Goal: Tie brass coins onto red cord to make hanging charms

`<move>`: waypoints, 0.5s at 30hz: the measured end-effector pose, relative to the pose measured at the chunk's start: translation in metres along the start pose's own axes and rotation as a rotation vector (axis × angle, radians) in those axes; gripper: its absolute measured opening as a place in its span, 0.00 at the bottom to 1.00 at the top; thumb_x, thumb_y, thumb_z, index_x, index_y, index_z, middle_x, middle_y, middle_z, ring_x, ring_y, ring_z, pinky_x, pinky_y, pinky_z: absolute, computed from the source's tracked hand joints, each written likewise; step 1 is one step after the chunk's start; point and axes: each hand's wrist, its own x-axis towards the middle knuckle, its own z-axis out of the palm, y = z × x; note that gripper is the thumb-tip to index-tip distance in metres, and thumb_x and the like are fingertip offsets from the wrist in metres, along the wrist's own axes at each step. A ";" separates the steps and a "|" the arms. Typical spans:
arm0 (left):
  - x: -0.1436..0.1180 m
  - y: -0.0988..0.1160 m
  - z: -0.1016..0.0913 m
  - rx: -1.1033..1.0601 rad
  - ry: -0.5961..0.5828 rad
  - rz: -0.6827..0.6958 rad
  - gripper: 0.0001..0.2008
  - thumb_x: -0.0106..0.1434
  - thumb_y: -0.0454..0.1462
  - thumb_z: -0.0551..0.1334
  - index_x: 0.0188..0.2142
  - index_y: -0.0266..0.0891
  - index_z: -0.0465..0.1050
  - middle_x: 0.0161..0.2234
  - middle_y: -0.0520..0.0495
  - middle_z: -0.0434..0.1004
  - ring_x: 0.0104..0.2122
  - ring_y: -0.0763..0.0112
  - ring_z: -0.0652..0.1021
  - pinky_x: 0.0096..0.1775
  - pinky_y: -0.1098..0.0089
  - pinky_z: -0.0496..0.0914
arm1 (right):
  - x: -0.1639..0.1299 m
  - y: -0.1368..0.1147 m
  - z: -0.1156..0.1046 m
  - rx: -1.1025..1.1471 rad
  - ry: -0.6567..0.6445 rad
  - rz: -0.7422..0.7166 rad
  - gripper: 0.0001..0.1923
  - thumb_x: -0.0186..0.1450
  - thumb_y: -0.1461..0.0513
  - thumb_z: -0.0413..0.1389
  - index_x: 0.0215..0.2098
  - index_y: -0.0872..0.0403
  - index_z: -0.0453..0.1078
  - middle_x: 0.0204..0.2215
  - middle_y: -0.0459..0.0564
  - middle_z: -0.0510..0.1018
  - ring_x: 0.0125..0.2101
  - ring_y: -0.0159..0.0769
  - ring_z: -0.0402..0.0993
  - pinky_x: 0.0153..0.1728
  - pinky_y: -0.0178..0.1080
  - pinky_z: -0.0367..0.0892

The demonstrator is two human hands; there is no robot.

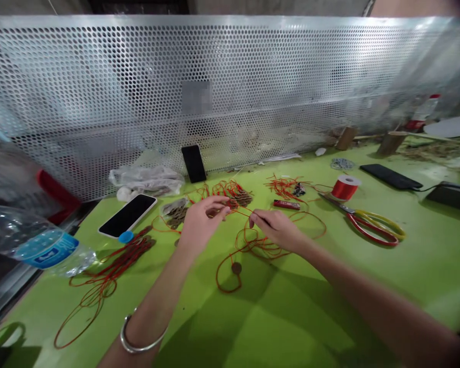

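Note:
Between my two hands a thin red cord (240, 211) is stretched above the green table. My left hand (203, 220) pinches one part of it with thumb and fingers. The fingers of my right hand (270, 225) are closed on the cord a short way to the right. Below them lies a loose tangle of red cord (268, 248), with a round brown coin-like disc (236, 268) by one loop. Behind my left hand sits a pile of similar discs with red cords (239, 195). More corded discs (132, 253) lie in a bundle to the left.
Scissors (371, 225) and a red cord spool (345, 188) lie to the right, near a red lighter (286, 204). A white phone (128, 215) and a water bottle (42, 243) lie left. Another phone (194, 163) leans against the perforated metal panel (245, 66).

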 end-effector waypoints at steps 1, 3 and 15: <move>0.001 -0.002 0.000 -0.007 -0.013 -0.009 0.14 0.57 0.40 0.62 0.41 0.36 0.73 0.33 0.45 0.80 0.29 0.67 0.78 0.33 0.68 0.73 | -0.001 0.000 -0.001 -0.008 -0.005 -0.011 0.18 0.69 0.58 0.41 0.30 0.55 0.68 0.19 0.43 0.65 0.20 0.28 0.60 0.26 0.31 0.52; 0.003 -0.008 -0.001 -0.026 -0.045 -0.023 0.14 0.57 0.40 0.62 0.42 0.35 0.73 0.33 0.45 0.80 0.28 0.68 0.78 0.31 0.69 0.72 | -0.002 -0.001 -0.003 -0.025 -0.017 -0.028 0.17 0.69 0.58 0.41 0.30 0.55 0.68 0.20 0.44 0.66 0.21 0.29 0.61 0.26 0.31 0.53; 0.006 -0.028 0.002 -0.032 -0.163 -0.021 0.11 0.57 0.39 0.63 0.39 0.38 0.77 0.31 0.46 0.81 0.26 0.70 0.78 0.31 0.70 0.72 | -0.005 -0.006 -0.007 -0.104 -0.078 -0.063 0.17 0.69 0.59 0.40 0.29 0.54 0.66 0.22 0.46 0.70 0.23 0.30 0.63 0.27 0.32 0.55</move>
